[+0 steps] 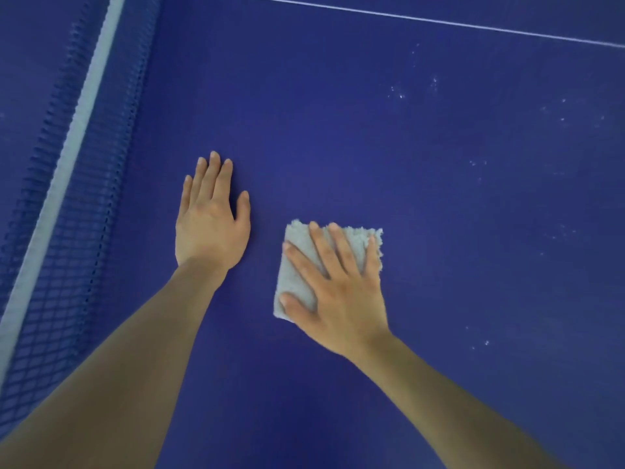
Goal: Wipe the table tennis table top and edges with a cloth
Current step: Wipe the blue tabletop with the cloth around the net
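The blue table tennis table top (372, 130) fills the view. A small folded grey cloth (297, 279) lies flat on it near the middle. My right hand (341, 289) presses down on the cloth with straight, spread fingers and covers most of it. My left hand (211, 218) rests flat on the bare table to the left of the cloth, fingers straight and together, a short gap from the cloth.
The blue net (67, 231) with its white top band (72, 137) runs diagonally along the left side. A thin white line (439, 20) crosses the table at the top. Whitish specks (399, 93) dot the surface at the right.
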